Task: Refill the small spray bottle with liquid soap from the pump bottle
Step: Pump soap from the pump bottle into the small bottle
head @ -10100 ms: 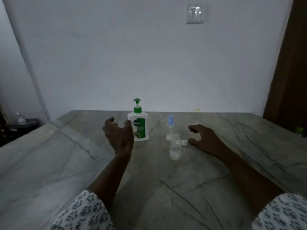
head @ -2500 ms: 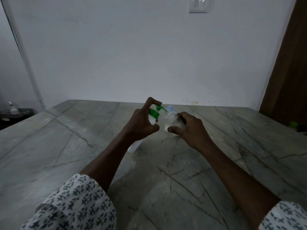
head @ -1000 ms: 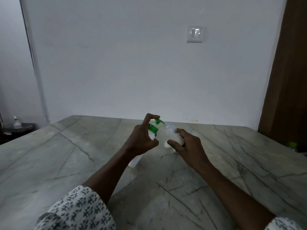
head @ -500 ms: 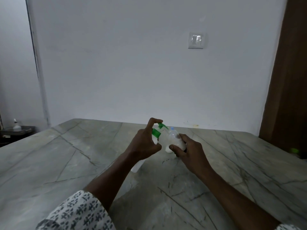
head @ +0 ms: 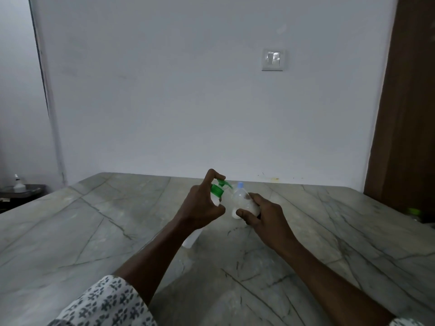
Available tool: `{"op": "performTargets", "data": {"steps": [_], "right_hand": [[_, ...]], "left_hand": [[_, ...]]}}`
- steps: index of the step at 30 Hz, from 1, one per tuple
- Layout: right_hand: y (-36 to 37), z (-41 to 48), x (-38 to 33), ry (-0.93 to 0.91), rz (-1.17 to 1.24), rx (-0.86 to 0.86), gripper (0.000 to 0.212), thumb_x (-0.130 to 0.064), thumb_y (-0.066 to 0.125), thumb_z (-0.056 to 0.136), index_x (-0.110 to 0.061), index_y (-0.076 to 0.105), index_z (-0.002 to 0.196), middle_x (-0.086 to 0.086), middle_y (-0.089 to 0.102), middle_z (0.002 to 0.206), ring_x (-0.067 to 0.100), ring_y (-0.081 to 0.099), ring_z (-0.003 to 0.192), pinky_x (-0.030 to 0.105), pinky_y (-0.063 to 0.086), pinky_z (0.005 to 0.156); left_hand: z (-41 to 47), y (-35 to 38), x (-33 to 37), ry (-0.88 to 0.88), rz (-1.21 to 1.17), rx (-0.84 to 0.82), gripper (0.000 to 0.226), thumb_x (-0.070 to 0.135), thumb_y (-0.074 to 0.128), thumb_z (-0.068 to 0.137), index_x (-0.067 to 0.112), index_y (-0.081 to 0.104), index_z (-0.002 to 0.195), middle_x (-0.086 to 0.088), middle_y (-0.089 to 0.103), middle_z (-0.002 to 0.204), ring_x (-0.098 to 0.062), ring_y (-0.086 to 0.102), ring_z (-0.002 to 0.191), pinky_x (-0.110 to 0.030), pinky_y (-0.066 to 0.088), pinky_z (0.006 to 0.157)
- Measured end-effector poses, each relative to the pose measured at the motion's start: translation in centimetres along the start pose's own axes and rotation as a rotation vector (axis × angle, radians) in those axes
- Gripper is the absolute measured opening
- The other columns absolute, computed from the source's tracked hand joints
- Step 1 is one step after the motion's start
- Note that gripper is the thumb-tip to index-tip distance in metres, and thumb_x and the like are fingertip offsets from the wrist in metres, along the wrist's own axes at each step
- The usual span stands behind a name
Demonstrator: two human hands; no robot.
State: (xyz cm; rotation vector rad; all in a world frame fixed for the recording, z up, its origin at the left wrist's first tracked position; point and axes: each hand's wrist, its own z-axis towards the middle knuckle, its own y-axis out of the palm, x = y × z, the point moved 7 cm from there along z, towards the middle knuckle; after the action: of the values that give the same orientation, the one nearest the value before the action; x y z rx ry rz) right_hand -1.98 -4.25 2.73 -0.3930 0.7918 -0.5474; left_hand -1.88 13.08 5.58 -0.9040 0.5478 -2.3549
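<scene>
Both arms (head: 153,257) outstretched; left hand (head: 200,208) grips tilted pump bottle (head: 216,190), right hand (head: 267,218) grips spray bottle (head: 242,200).

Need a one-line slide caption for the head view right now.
Left hand holds the pump bottle tilted toward the small spray bottle gripped in the right hand.

Home rm, prob.: marble-top table (head: 94,231), wall light switch (head: 273,59), brown wooden door (head: 409,114).

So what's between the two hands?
In the head view: the green spout of the pump bottle in the left hand, and the small bottle in the right hand.
</scene>
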Motion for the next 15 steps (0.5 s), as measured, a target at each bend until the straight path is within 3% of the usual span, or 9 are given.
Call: {"op": "performTargets", "data": {"steps": [11, 15], "right_hand": [[-0.47, 0.03, 0.01, 0.006, 0.005, 0.031, 0.051, -0.038, 0.070, 0.083, -0.014, 0.057, 0.126, 0.008, 0.070, 0.109, 0.019, 0.067, 0.090, 0.024, 0.050, 0.077], [-0.14, -0.06, -0.09, 0.004, -0.001, 0.009, 0.054, -0.038, 0.069, 0.084, -0.012, 0.055, 0.130, 0.008, 0.068, 0.116, 0.020, 0.067, 0.094, 0.019, 0.048, 0.078]], "left_hand": [[0.07, 0.20, 0.05, 0.021, 0.011, -0.015, 0.075, 0.016, 0.075, 0.068, 0.035, 0.038, 0.129, 0.005, 0.068, 0.097, -0.012, 0.065, 0.070, -0.024, 0.058, 0.063], [0.21, 0.19, -0.04, 0.014, 0.017, -0.006, 0.068, 0.013, 0.077, 0.069, 0.031, 0.040, 0.123, 0.004, 0.068, 0.097, -0.016, 0.065, 0.069, -0.026, 0.058, 0.062]]}}
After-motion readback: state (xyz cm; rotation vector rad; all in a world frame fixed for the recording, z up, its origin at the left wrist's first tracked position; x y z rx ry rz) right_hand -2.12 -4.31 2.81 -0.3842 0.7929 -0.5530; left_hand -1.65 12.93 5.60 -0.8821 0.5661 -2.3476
